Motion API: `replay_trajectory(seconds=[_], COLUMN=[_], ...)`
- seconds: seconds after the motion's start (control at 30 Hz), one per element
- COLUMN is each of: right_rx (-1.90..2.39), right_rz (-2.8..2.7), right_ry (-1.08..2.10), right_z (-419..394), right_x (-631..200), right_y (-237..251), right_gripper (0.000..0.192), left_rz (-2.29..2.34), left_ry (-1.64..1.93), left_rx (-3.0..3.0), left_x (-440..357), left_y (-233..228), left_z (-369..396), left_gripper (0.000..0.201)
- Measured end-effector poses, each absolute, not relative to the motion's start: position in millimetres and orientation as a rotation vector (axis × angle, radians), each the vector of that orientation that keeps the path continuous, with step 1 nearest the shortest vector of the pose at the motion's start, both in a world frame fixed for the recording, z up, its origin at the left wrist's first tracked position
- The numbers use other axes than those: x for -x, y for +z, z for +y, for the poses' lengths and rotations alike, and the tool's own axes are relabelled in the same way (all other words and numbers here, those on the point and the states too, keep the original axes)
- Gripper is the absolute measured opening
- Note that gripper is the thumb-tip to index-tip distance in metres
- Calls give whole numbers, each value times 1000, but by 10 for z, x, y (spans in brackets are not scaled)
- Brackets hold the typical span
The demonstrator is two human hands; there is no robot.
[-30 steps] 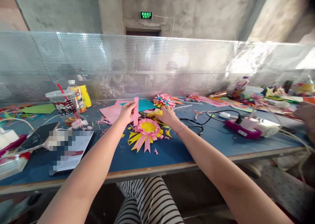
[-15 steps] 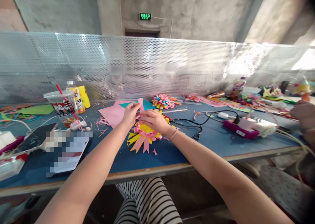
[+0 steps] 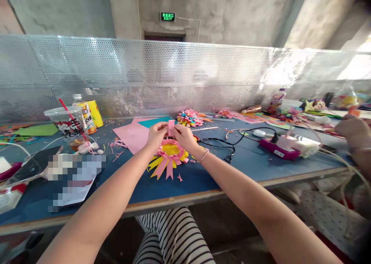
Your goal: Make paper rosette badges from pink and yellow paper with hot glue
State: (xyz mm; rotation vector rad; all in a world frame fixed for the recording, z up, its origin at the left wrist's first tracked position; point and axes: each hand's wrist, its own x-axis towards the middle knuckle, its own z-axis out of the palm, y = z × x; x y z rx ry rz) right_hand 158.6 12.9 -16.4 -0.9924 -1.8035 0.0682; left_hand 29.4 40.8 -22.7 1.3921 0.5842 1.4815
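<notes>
A short pink paper strip [image 3: 171,127] stands upright between my two hands, above the far edge of a paper rosette. My left hand [image 3: 158,134] pinches it from the left side. From the right, my right hand [image 3: 183,136], with a bracelet at the wrist, pinches the same strip with thumb and fingers. Below them on the blue table lies the pink and yellow paper rosette [image 3: 171,149], with a looped pink ring and notched ribbon tails pointing toward me. My hands partly cover its far side. A small pink scrap [image 3: 180,177] lies beside the tails.
Behind my hands are pink sheets [image 3: 127,136], a teal sheet [image 3: 153,121] and a layered paper flower [image 3: 189,118]. A plastic cup [image 3: 66,123], a bottle and a phone [image 3: 78,183] stand or lie left. A purple power strip [image 3: 279,149] with cables and a co-worker's hand [image 3: 352,128] are right.
My right hand has risen off the rosette and now grips the pink strip alongside my left hand. The rosette's centre is uncovered. The view has shifted slightly.
</notes>
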Motion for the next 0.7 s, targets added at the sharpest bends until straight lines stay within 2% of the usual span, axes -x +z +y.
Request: replay_trajectory(seconds=[0.43, 0.7], right_rx=[1073, 1072], right_rz=[-1699, -1726], right_ry=[187, 209], right_z=[193, 211], right_x=[-1633, -1668], right_y=[-166, -172], right_gripper=[38, 37], left_rz=[608, 689], left_ry=[1453, 1482], left_rx=[-1372, -1525], left_x=[-306, -302], left_y=[-170, -179], left_z=[302, 327], left_gripper=[16, 23])
